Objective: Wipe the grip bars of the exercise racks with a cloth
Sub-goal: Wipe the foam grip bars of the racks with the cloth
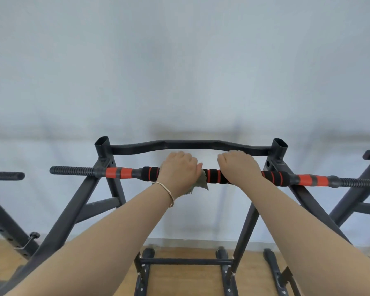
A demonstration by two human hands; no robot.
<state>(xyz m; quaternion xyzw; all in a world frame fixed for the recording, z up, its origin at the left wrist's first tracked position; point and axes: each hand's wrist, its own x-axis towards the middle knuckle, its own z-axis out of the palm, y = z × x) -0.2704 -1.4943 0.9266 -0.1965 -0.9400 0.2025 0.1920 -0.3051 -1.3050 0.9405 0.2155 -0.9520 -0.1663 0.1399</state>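
Observation:
A black and orange padded grip bar (pixel 214 177) runs left to right across a dark metal exercise rack (pixel 77 210). My left hand (pixel 177 169) is curled over the bar just left of its middle and grips a grey-green cloth (pixel 201 181), which wraps the bar and hangs below my palm. My right hand (pixel 239 166) is curled over the same bar a little to the right, holding the black foam directly. A thin bracelet circles my left wrist.
A bent black crossbar (pixel 190 145) joins the rack's two uprights behind my hands. Parts of other racks stand at the far left (pixel 6 176) and far right (pixel 363 189). A pale wall is close behind; wooden floor (pixel 184 278) and the rack's feet lie below.

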